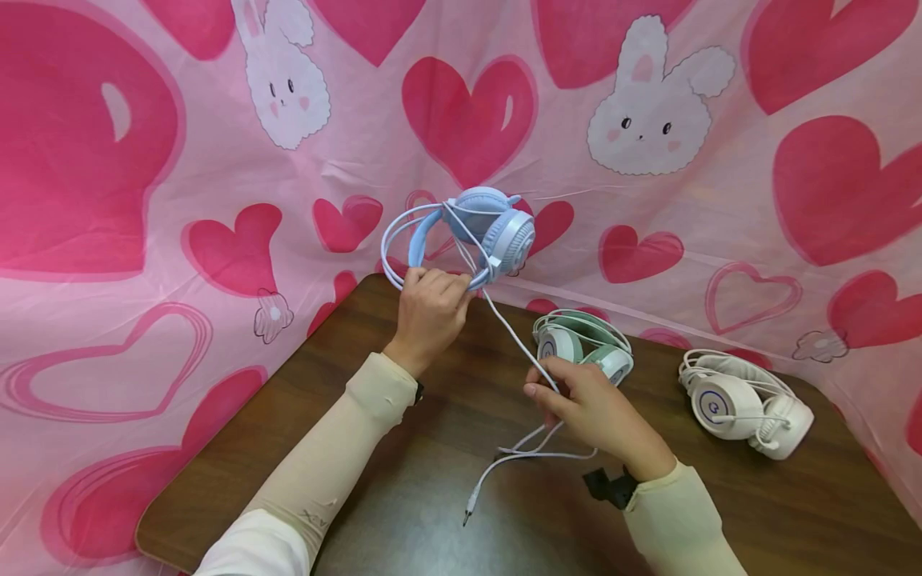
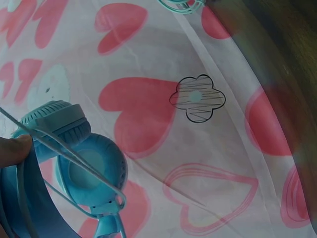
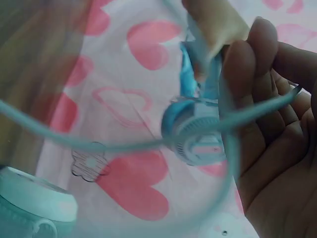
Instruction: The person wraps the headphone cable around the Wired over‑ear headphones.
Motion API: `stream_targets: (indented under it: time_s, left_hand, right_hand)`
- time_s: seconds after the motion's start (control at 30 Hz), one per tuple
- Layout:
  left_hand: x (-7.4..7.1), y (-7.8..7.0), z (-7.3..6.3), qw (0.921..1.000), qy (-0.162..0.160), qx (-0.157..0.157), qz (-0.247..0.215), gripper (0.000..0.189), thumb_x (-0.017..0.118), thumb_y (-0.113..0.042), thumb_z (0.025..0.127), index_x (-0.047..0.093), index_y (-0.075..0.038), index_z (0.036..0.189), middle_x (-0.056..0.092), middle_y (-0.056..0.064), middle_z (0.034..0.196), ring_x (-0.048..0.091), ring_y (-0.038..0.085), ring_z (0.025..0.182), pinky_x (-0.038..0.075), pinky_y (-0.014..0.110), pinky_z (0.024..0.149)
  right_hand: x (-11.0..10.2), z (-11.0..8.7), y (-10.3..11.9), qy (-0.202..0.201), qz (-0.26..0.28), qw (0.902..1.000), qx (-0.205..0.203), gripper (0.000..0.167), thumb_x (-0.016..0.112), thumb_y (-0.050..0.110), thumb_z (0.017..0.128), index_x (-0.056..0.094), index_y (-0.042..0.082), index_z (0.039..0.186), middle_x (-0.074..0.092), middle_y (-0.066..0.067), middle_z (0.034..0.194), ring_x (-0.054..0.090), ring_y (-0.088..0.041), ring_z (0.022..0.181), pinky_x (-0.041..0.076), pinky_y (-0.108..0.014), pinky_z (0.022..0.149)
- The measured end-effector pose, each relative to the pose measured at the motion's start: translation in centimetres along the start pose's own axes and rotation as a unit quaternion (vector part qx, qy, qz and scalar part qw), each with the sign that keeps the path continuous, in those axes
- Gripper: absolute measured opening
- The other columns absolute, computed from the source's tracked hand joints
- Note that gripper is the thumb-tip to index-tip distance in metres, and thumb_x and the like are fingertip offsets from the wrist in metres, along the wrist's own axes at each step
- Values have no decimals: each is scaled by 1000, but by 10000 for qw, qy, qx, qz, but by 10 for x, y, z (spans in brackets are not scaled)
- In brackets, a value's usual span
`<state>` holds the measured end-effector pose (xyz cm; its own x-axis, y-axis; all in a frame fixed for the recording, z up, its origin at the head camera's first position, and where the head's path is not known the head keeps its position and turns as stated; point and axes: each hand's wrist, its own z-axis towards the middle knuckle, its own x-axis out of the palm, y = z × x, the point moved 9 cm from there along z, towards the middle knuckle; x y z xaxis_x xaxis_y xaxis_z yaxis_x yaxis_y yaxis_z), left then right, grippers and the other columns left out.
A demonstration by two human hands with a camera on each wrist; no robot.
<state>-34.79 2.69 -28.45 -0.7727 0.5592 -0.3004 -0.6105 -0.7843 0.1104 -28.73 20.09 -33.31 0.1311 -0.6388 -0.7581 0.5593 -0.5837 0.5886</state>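
Note:
My left hand [image 1: 432,314] grips the headband of the light blue headphones [image 1: 508,243] and holds them up over the far edge of the table. White cable is looped around the headband and ear cups. In the left wrist view, a thumb [image 2: 18,150] presses the band beside the two ear cups [image 2: 92,168]. Lower and to the right, my right hand [image 1: 587,404] pinches the white cable [image 1: 507,324] that runs down from the headphones. Below that hand the cable hangs in loose bends, ending in a metal plug [image 1: 467,516]. Blurred cable crosses the right wrist view before the fingers [image 3: 240,74].
Green-and-white headphones [image 1: 615,360] lie on the brown wooden table [image 1: 432,496] just behind my right hand. Cream-white headphones [image 1: 727,406], with their cable wrapped round them, lie farther right. A pink cloth [image 1: 461,48] with hearts and rabbits hangs behind the table.

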Motion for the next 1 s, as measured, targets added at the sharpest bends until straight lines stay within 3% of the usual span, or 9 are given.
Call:
stream_targets:
  time_s: [0.13,0.33,0.7,1.0]
  left_hand:
    - [2,-3,0,9999,59,96,35,11,70,-16,88,70,-5,89,71,5,82,65,21,77,42,39,72]
    - [7,-5,-1,9996,162,211,28,13,72,-19,88,71,-6,90,71,6,82,66,21,77,43,39,74]
    - [18,-16,-6,9976,425,546,-48,10,70,-15,88,74,-7,91,72,4,84,64,20,78,44,40,80]
    - [21,-21,-6,9958,591,679,-172,12,71,-15,87,75,-7,95,72,5,87,64,21,81,44,41,84]
  right_hand:
    - [-15,-7,4,-261,97,9996,32,9,68,18,92,60,22,97,58,7,60,60,-13,53,46,-29,51]
    - [-36,-15,14,-712,200,9970,-236,12,68,11,92,61,20,95,56,8,61,58,-15,50,45,-28,47]
    - [-63,-31,20,-1270,227,9912,-284,18,65,4,92,56,11,105,56,6,60,57,-13,49,43,-26,47]
    - [-77,-42,31,-1467,452,9835,-958,21,61,-9,88,57,9,97,53,5,59,50,-10,47,38,-25,41]
